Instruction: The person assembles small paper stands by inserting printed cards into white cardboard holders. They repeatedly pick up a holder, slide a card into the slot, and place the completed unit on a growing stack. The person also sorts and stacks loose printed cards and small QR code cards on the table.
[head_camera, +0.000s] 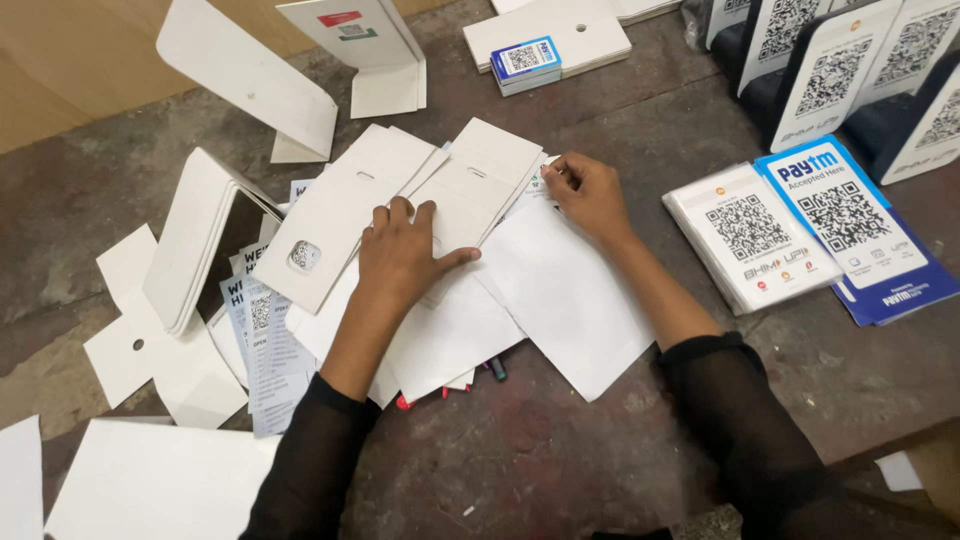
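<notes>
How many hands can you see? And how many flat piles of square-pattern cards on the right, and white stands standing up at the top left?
Hands: 2, left hand and right hand
Flat card piles: 2, white-topped pile and blue-topped pile
Upright white stands: 2, plain stand and stickered stand
Total: 6

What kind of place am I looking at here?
Probably a small workshop where card stands are put together: a worn, stained worktable, loose white card pieces under the hands, and stacks of printed code stickers beside finished stands.
</notes>
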